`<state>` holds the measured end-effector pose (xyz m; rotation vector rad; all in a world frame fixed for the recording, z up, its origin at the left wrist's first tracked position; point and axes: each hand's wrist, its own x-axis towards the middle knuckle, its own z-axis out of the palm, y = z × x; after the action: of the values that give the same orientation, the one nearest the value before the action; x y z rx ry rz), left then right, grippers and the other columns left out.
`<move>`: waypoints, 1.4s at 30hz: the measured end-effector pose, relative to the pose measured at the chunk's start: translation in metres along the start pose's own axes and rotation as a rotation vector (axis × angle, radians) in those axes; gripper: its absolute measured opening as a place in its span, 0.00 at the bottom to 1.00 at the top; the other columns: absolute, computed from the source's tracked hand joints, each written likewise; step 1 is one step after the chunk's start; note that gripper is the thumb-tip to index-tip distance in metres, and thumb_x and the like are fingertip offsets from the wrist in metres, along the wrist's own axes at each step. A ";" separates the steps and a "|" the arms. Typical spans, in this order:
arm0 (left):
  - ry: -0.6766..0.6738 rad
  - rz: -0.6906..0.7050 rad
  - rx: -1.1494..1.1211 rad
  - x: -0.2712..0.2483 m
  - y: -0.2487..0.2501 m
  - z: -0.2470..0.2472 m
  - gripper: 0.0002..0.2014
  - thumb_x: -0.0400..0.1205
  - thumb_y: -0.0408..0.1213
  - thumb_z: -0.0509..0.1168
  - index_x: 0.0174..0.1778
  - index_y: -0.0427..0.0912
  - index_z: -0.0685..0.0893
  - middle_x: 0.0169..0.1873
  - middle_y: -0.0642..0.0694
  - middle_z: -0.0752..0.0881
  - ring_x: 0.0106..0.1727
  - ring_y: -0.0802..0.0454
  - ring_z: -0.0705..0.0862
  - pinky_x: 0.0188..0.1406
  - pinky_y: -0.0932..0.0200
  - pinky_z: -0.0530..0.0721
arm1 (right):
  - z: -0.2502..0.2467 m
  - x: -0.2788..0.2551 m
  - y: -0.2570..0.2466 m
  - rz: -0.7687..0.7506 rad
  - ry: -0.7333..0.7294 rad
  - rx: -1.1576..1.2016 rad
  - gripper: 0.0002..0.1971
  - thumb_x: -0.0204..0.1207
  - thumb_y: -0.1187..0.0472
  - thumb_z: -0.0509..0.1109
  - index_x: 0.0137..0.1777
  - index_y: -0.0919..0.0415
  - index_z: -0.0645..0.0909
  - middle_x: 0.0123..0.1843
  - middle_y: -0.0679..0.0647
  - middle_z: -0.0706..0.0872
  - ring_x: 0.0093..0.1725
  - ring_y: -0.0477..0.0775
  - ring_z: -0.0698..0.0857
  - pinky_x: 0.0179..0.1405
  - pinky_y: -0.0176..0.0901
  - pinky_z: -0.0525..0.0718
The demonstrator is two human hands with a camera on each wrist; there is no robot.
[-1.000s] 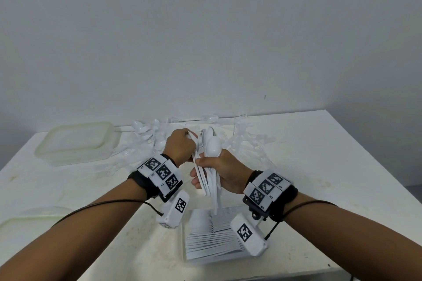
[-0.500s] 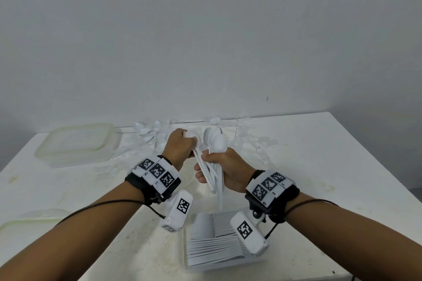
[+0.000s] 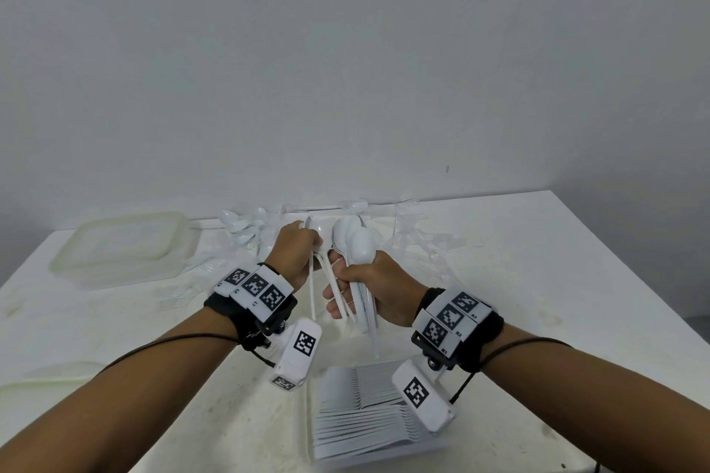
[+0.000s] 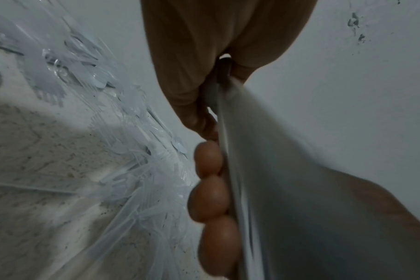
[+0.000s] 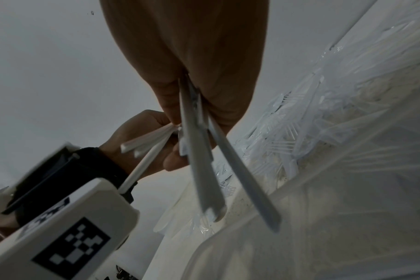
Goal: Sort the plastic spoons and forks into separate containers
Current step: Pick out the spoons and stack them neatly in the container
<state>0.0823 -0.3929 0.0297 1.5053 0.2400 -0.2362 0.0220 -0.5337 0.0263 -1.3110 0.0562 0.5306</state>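
Note:
My right hand (image 3: 359, 290) grips a bundle of white plastic spoons (image 3: 355, 248) upright, bowls up, handles hanging below the fist; the same handles (image 5: 199, 151) show in the right wrist view. Just to its left, my left hand (image 3: 297, 253) holds a few more white spoons (image 3: 313, 228), their handles (image 3: 312, 288) slanting down. Both hands hover above the table, close together. Below them a clear container (image 3: 307, 415) holds a neat stack of white cutlery (image 3: 361, 419). A loose pile of clear and white forks and spoons (image 3: 415, 238) lies at the back of the table.
An upturned clear tub (image 3: 123, 246) sits at the back left. Another clear lid or container (image 3: 34, 384) lies at the near left edge. The white table (image 3: 538, 280) ends at a grey wall behind and drops off on the right.
Both hands have risen slightly. The left hand has drawn a few spoons leftward, away from the bundle that the right hand holds, so a gap shows between the two.

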 end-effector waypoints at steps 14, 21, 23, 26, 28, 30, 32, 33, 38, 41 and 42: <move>-0.055 -0.085 -0.082 0.005 0.001 -0.001 0.09 0.78 0.19 0.54 0.38 0.34 0.76 0.28 0.41 0.75 0.22 0.49 0.74 0.26 0.59 0.74 | 0.000 0.013 0.002 0.012 0.032 -0.072 0.12 0.81 0.70 0.65 0.61 0.74 0.78 0.41 0.67 0.85 0.40 0.65 0.87 0.47 0.63 0.88; -0.135 -0.189 -0.171 0.006 -0.001 -0.001 0.18 0.82 0.45 0.62 0.59 0.33 0.81 0.41 0.37 0.81 0.41 0.42 0.81 0.37 0.53 0.81 | 0.003 0.016 -0.001 0.042 0.018 -0.147 0.14 0.81 0.68 0.65 0.62 0.77 0.77 0.51 0.79 0.85 0.46 0.72 0.88 0.49 0.67 0.88; -0.185 -0.169 -0.155 0.006 -0.001 0.000 0.21 0.83 0.47 0.62 0.60 0.31 0.82 0.46 0.33 0.82 0.42 0.39 0.83 0.35 0.52 0.83 | 0.001 0.017 -0.004 0.049 0.018 -0.154 0.10 0.80 0.69 0.65 0.58 0.75 0.79 0.53 0.80 0.84 0.48 0.75 0.87 0.51 0.72 0.86; -0.252 -0.126 -0.159 0.005 -0.001 0.003 0.17 0.83 0.41 0.64 0.57 0.29 0.82 0.50 0.32 0.82 0.47 0.38 0.83 0.38 0.52 0.85 | -0.002 0.018 -0.009 0.074 -0.009 -0.179 0.06 0.80 0.70 0.66 0.53 0.73 0.81 0.45 0.73 0.85 0.40 0.70 0.88 0.45 0.66 0.89; -0.264 -0.104 -0.186 0.004 -0.002 0.004 0.14 0.83 0.36 0.64 0.58 0.28 0.79 0.50 0.33 0.79 0.42 0.43 0.83 0.28 0.57 0.83 | -0.004 0.017 -0.013 0.095 -0.039 -0.182 0.06 0.80 0.71 0.65 0.53 0.73 0.80 0.43 0.71 0.85 0.38 0.67 0.88 0.43 0.62 0.90; -0.238 -0.094 -0.179 0.005 -0.001 0.004 0.14 0.84 0.35 0.64 0.59 0.27 0.78 0.46 0.33 0.80 0.37 0.44 0.84 0.24 0.59 0.82 | -0.006 0.017 -0.016 0.111 -0.053 -0.170 0.08 0.80 0.71 0.65 0.55 0.75 0.80 0.44 0.71 0.85 0.38 0.66 0.88 0.40 0.58 0.91; -0.206 -0.066 -0.158 0.006 -0.002 0.002 0.13 0.85 0.35 0.62 0.57 0.26 0.78 0.42 0.35 0.83 0.37 0.44 0.85 0.26 0.57 0.83 | -0.007 0.017 -0.016 0.109 -0.040 -0.158 0.10 0.81 0.69 0.65 0.58 0.76 0.80 0.44 0.71 0.86 0.39 0.66 0.89 0.42 0.59 0.91; -0.196 -0.057 -0.150 0.007 -0.002 0.001 0.12 0.86 0.34 0.61 0.57 0.27 0.78 0.41 0.36 0.83 0.38 0.44 0.85 0.28 0.56 0.84 | -0.008 0.017 -0.015 0.108 -0.033 -0.152 0.11 0.81 0.68 0.65 0.59 0.76 0.79 0.45 0.70 0.86 0.41 0.66 0.89 0.44 0.62 0.90; -0.165 -0.054 -0.122 0.008 -0.005 0.001 0.15 0.85 0.29 0.58 0.63 0.24 0.79 0.51 0.33 0.83 0.50 0.40 0.83 0.40 0.53 0.85 | -0.007 0.015 -0.013 0.129 -0.067 -0.101 0.15 0.84 0.67 0.62 0.67 0.75 0.75 0.50 0.71 0.86 0.46 0.67 0.89 0.46 0.62 0.90; -0.090 -0.022 -0.085 0.007 -0.005 0.003 0.10 0.83 0.23 0.57 0.53 0.27 0.82 0.46 0.35 0.84 0.45 0.42 0.83 0.38 0.55 0.84 | -0.008 0.014 -0.011 0.119 -0.048 -0.090 0.15 0.83 0.67 0.62 0.67 0.74 0.76 0.51 0.71 0.86 0.48 0.68 0.88 0.48 0.64 0.89; -0.067 -0.016 -0.043 0.007 -0.005 0.004 0.09 0.82 0.21 0.56 0.48 0.30 0.83 0.42 0.36 0.84 0.41 0.43 0.84 0.37 0.56 0.83 | -0.008 0.014 -0.010 0.117 -0.035 -0.099 0.15 0.83 0.66 0.62 0.66 0.74 0.76 0.51 0.71 0.86 0.48 0.68 0.88 0.48 0.64 0.89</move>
<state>0.0874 -0.3968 0.0230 1.4512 0.2025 -0.2924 0.0407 -0.5381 0.0284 -1.4010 0.0789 0.6622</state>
